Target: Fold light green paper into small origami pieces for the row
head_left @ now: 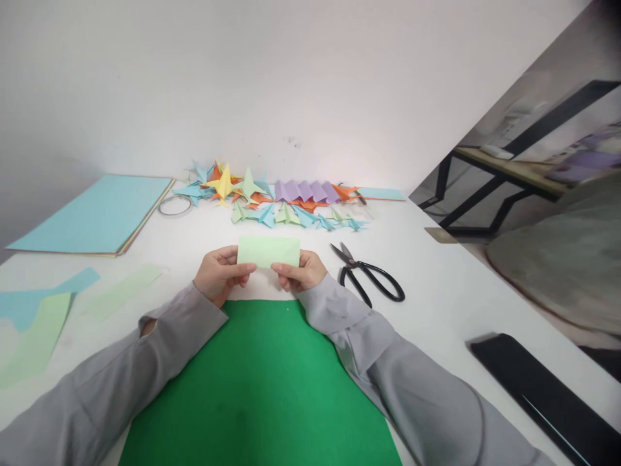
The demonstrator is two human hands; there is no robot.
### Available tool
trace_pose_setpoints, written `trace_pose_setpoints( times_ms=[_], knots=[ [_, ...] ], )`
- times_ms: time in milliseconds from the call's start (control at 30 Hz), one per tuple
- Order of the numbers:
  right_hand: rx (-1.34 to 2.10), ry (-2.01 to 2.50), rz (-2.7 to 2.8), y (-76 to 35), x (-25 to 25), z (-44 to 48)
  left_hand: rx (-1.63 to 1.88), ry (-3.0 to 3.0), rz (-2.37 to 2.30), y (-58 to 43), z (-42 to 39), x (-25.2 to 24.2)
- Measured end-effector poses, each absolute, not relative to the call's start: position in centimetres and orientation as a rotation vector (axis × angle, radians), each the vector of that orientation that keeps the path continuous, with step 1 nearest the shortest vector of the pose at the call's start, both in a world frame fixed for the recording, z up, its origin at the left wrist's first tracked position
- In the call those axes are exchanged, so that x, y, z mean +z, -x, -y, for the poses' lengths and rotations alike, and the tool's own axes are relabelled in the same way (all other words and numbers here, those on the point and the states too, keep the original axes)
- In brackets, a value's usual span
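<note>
A small pale green rectangle of paper is held up level between my two hands, just beyond the far edge of a green sheet. My left hand pinches its left end, thumb in front and fingers behind. At the right end, my right hand grips the paper the same way. Open-bladed scissors with black handles lie on the table close to my right wrist. The fingertips behind the paper are partly hidden.
Folded paper shapes in several colours line the wall, with a purple pleated piece among them. A stack of coloured paper and a wire ring lie left. Paper offcuts sit nearer. A black object rests at right.
</note>
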State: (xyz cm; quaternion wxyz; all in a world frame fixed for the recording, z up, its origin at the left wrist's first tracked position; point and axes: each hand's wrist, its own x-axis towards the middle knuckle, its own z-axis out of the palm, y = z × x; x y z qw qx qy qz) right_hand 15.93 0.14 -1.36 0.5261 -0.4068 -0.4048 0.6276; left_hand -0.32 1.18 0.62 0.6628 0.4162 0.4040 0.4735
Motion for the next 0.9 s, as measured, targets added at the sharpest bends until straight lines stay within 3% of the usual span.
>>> trace_pose_setpoints(
  times_ms=[400,533,700,900],
  knots=[
    [1.570,0.923,0.809,-16.4,-1.2,-0.5,1.261,-0.912,-1.050,0.3,-1.3,0.0],
    [1.580,0.920,0.797,-16.4,-1.2,-0.6,1.497,-1.527,-1.137,0.3,-0.6,-0.5],
    [1.615,0.935,0.899,-16.2,-1.4,-0.6,1.403,-2.211,-1.171,0.3,0.0,-0.5],
    [1.483,0.824,0.848,-16.2,-2.1,-0.7,1.374,-1.863,-1.151,0.1,-0.1,-0.3]
  ],
)
